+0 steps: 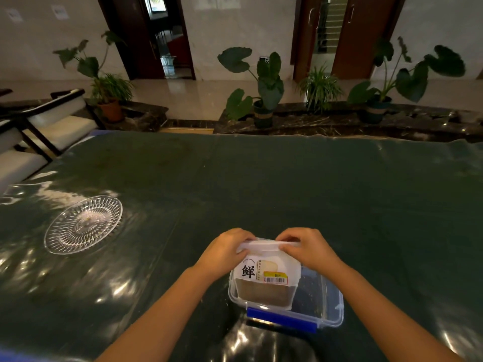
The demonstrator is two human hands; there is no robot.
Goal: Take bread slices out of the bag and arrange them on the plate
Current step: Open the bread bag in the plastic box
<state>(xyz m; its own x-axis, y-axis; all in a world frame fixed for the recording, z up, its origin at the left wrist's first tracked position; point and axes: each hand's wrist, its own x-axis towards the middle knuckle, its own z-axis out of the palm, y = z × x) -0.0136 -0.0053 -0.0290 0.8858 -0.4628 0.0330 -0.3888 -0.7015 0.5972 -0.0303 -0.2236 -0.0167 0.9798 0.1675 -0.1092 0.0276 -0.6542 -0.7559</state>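
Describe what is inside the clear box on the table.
The box holds an upright bread bag, its top strip pinched by the left hand and right hand. Brown bread shows through low down; the label hides the rest.

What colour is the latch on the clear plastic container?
Blue: the latch on the clear plastic container, seen in the head view.

Bread bag [264, 278] in container [332, 307], near edge; plate [60, 239] far left.
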